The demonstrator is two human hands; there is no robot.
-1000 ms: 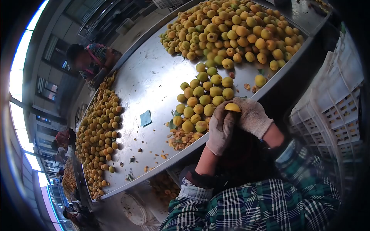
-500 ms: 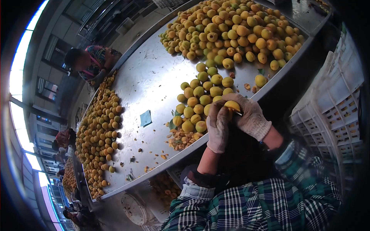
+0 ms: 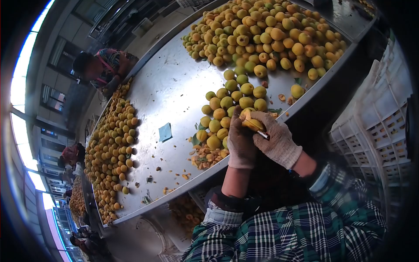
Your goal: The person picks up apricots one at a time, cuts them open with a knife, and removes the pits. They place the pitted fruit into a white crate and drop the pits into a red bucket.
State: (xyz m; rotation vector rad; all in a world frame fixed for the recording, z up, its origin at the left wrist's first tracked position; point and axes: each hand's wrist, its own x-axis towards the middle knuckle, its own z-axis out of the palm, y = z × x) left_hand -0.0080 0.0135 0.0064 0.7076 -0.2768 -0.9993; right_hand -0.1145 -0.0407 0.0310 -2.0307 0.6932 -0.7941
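Both gloved hands, left hand [image 3: 240, 142] and right hand [image 3: 275, 137], grip one apricot [image 3: 251, 122] (a blade touching it) at the steel table [image 3: 170, 87] near edge.

2 gloved hands are seen — left hand [image 3: 240, 142], right hand [image 3: 276, 139] — with 1 apricot [image 3: 249, 121], 1 blade [image 3: 262, 135], 1 blue card [image 3: 165, 132], and 1 co-worker [image 3: 101, 66].

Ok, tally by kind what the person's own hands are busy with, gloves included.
Gloved hands: 2, the left hand and the right hand
Yellow fruit held between them: 1
Metal tool in the right hand: 1
Total: 4
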